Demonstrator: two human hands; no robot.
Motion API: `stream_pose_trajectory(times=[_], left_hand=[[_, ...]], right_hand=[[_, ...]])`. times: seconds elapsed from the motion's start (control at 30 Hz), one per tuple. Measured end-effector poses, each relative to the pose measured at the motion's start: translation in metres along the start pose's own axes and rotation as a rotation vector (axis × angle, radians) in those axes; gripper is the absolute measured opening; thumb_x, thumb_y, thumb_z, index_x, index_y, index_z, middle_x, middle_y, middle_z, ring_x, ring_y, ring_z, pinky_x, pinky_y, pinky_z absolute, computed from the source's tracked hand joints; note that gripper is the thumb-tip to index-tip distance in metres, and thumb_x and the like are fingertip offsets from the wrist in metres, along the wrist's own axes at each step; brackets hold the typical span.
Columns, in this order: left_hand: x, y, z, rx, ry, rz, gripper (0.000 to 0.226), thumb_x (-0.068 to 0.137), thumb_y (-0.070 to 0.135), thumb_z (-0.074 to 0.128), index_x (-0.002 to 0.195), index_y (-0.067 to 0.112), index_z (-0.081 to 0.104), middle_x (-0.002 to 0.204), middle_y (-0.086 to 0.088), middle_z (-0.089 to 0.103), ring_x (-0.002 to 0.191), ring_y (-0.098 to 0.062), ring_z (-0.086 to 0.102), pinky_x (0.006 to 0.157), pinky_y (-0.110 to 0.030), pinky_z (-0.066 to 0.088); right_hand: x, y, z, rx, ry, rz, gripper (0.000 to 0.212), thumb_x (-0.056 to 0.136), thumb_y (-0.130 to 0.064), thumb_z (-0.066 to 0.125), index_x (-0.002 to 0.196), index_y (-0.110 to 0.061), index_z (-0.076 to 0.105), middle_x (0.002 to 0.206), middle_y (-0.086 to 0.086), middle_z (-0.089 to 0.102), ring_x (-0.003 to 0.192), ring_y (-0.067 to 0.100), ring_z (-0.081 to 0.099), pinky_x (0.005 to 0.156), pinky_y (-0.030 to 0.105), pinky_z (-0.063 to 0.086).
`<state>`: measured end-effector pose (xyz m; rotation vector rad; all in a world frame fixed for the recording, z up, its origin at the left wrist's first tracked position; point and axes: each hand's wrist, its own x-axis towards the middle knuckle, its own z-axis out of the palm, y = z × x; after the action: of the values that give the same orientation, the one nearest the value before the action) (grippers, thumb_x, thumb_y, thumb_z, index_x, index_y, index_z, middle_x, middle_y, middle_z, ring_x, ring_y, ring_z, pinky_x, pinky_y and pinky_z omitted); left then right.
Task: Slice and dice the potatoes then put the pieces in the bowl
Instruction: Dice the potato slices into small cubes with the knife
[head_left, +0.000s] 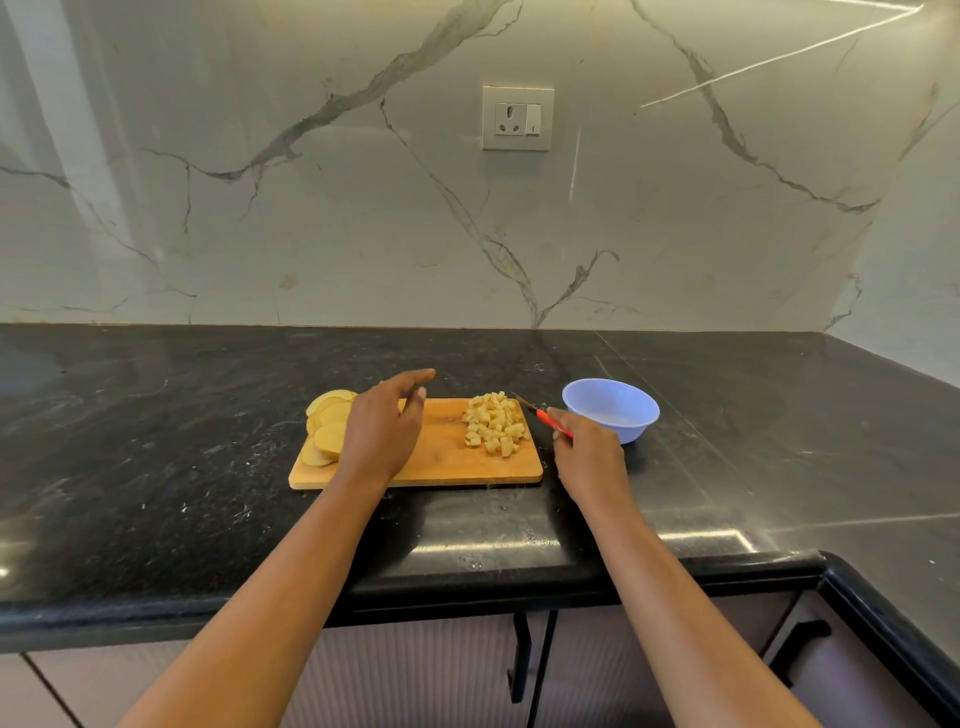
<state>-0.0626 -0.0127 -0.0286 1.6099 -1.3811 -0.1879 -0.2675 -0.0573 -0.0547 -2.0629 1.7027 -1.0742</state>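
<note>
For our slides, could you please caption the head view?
Right hand holds a red-handled knife beside diced potato; left hand over potato slices on cutting board; bowl empty.

Bright, even light. Glare streaks the glossy wall (779, 58) and the black counter (719, 535). Wide-angle bending curves the edges; detail is slightly soft throughout.

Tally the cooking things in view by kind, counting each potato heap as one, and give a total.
Cutting board: 1
Bowl: 1
Knife: 1
Potato heaps: 2, slices and dice
Total: 5
</note>
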Motion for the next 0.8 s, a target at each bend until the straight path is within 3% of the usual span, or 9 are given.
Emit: stream_pose_trajectory(times=[0.07,0.13,0.23,0.3,0.37,0.43,0.63,0.7,0.8], left_hand=[[-0.003,-0.003,-0.009,-0.06,0.061,-0.018,0.03,0.099,0.018,0.048,0.126,0.024,0.061,0.117,0.0,0.066,0.108,-0.021,0.061,0.103,-0.045,0.043],[-0.005,-0.009,-0.015,-0.104,0.116,-0.013,0.029,0.098,0.017,0.049,0.123,0.024,0.063,0.093,0.011,0.066,0.074,-0.007,0.065,0.1,-0.054,0.044],[-0.005,-0.018,-0.021,-0.119,0.169,0.016,0.029,0.098,0.015,0.05,0.122,0.024,0.064,0.083,0.019,0.061,0.047,0.002,0.053,0.091,-0.049,0.051],[-0.003,-0.022,-0.026,-0.091,0.19,0.03,0.03,0.098,0.016,0.049,0.123,0.024,0.063,0.101,0.01,0.066,0.047,0.003,0.049,0.07,-0.021,0.052],[0.0,-0.027,-0.031,-0.051,0.193,0.01,0.03,0.098,0.016,0.049,0.125,0.023,0.062,0.115,0.005,0.065,0.068,0.006,0.053,0.068,-0.004,0.04],[0.002,-0.033,-0.035,-0.03,0.185,-0.018,0.031,0.098,0.016,0.049,0.126,0.024,0.061,0.123,0.002,0.063,0.094,0.002,0.055,0.083,-0.01,0.039],[0.003,-0.048,-0.048,0.058,0.161,-0.087,0.03,0.098,0.02,0.05,0.125,0.028,0.06,0.12,-0.003,0.065,0.052,-0.006,0.046,0.078,-0.033,0.053],[0.004,-0.054,-0.053,0.084,0.134,-0.114,0.03,0.098,0.02,0.051,0.125,0.028,0.06,0.124,-0.003,0.062,0.056,-0.005,0.047,0.066,-0.026,0.049],[0.003,-0.062,-0.062,0.108,0.081,-0.146,0.029,0.096,0.023,0.054,0.124,0.029,0.061,0.111,0.0,0.061,0.07,-0.011,0.054,0.071,-0.028,0.05]], right_hand=[[0.007,0.0,0.002,0.019,-0.032,-0.013,0.039,0.098,-0.007,0.044,0.135,-0.018,0.052,0.112,0.01,0.067,0.094,0.02,0.063,0.073,0.022,0.041],[0.011,0.0,0.002,0.021,-0.068,-0.024,0.04,0.098,-0.007,0.044,0.135,-0.019,0.052,0.119,0.009,0.065,0.098,0.019,0.062,0.077,0.022,0.042],[0.011,0.003,0.001,0.05,-0.102,-0.008,0.04,0.098,-0.008,0.045,0.134,-0.023,0.053,0.125,0.007,0.061,0.1,0.019,0.061,0.085,0.028,0.049],[0.007,0.006,0.001,0.117,-0.089,0.009,0.041,0.098,-0.006,0.045,0.133,-0.024,0.054,0.118,0.007,0.063,0.095,0.018,0.059,0.087,0.038,0.053],[0.003,0.007,0.001,0.156,-0.05,0.008,0.042,0.097,-0.003,0.044,0.133,-0.022,0.054,0.111,0.005,0.063,0.091,0.014,0.055,0.088,0.041,0.053],[0.0,0.009,0.001,0.143,-0.022,-0.013,0.043,0.096,0.0,0.043,0.133,-0.02,0.054,0.115,0.008,0.064,0.091,0.013,0.054,0.088,0.036,0.05],[-0.003,0.006,0.004,0.047,0.077,-0.166,0.043,0.095,0.002,0.045,0.133,-0.016,0.055,0.113,0.007,0.064,0.1,0.019,0.06,0.084,0.022,0.042],[-0.006,0.0,0.006,0.046,0.125,-0.237,0.043,0.094,0.003,0.045,0.133,-0.014,0.055,0.113,0.007,0.064,0.103,0.021,0.059,0.089,0.027,0.044],[-0.015,-0.018,0.016,0.032,0.171,-0.358,0.045,0.092,0.004,0.048,0.133,-0.012,0.055,0.123,0.007,0.062,0.113,0.022,0.056,0.097,0.03,0.044]])
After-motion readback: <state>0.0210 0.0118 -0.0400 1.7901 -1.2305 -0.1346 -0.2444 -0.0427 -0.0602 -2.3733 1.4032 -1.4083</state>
